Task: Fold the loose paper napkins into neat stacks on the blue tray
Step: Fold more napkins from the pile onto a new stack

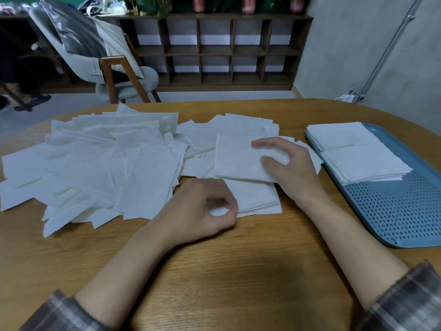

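One head-worn wide-angle camera looks forward and down, close over the brown wooden worktop [226, 271], facing a dark cubby shelf [214, 51].

A rounded wooden table [214, 271] fills the foreground. Behind it stands a grey upholstered chair [124, 77] with wooden legs, with a grey cushion [76, 32] leaning on its back. A dark cubby shelf [214, 51] lines the wall, and leafy plants [152, 5] sit on top. A metal conduit [391, 44] runs down to a wall socket [355, 97].

left hand [205, 211] pinches napkin [253, 197] edge; right hand [291, 168] on loose pile [236, 158]; stacks [353, 151] on blue tray [405, 211]
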The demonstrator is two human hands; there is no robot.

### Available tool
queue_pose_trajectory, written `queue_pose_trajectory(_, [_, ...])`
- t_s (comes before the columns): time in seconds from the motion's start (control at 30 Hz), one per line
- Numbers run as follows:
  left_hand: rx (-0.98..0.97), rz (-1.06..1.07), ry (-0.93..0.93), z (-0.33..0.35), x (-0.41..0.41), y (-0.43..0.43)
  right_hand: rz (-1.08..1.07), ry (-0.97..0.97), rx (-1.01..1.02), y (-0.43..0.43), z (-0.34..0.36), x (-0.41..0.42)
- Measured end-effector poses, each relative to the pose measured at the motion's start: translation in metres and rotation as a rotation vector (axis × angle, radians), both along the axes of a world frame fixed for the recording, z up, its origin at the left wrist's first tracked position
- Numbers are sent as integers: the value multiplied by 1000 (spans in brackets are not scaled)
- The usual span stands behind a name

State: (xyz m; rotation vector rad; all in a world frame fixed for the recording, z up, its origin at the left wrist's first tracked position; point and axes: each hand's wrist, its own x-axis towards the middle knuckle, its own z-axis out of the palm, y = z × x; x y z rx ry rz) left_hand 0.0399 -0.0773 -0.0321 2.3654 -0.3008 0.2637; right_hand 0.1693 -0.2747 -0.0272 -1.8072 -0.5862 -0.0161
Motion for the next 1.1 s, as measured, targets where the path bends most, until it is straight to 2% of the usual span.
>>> queue_pose_trajectory(0.2, [-129,-16,245,13,-6,6,72,49,19,0,0,-1])
queue_pose_trajectory(0.33, [-201,-17,282,17,-7,7,90,69,31,0,-1,-1])
queue_pose_trajectory(0.4, [-284,25,249,20,-6,8,119,78,31,0,1,-2])
queue_pose_trajectory(0.53, [-443,189,49,21,-1,10,219,180,105,2,3,-4])
queue_pose_trajectory(0.67, [-463,340,-73,14,3,10,280,289,137,4,5,-12])
queue_pose_trajectory(0.77, [-494,380,-89,12,5,11,232,195,43,6,4,-17])
queue_pose_trajectory(0.9, [-507,382,-102,12,6,14,255,240,94,4,6,-16])
queue_pose_trajectory(1.1, [-537,394,-86,10,7,12,326,174,38,8,6,-22])
